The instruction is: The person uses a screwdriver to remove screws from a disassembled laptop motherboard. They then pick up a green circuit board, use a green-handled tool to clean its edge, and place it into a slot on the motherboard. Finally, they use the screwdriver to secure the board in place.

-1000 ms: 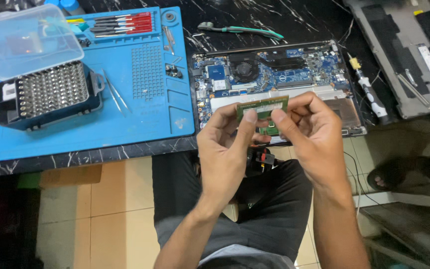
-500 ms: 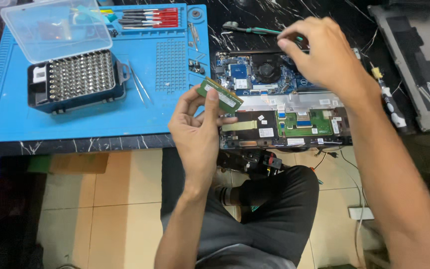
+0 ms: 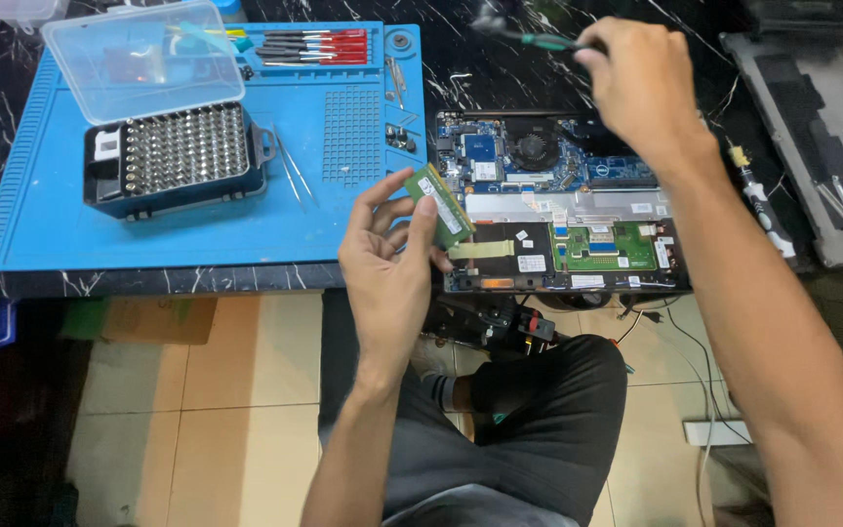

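The RAM stick (image 3: 440, 204) is pinched in my left hand (image 3: 389, 265), thumb on one long edge and fingertips on the other, held tilted in the air over the front left corner of the open laptop (image 3: 558, 200). It's a thin green board with a pale label; my fingers cover its lower end, so I can't make out the contacts.

My right hand (image 3: 644, 83) is up past the far edge of the laptop, closed around a green-handled tool (image 3: 539, 41). The tip end is blurred and dark against the marble, so I honestly can't tell what kind of tool it is, and my fist hides most of the handle.

The laptop lies bottom cover off: blue board, round black fan, a green board and flat ribbon cables near the front. My forearm cuts across its right side.

To the left sits a blue rubbery mat (image 3: 197, 146) with a dark bit case (image 3: 178, 161) full of shiny metal bits, its clear plastic lid flipped up. Red-handled drivers (image 3: 314, 46) line the mat's far edge, tweezers (image 3: 290, 176) just right of the case. A grey cover (image 3: 822, 146) is cut off at the right.
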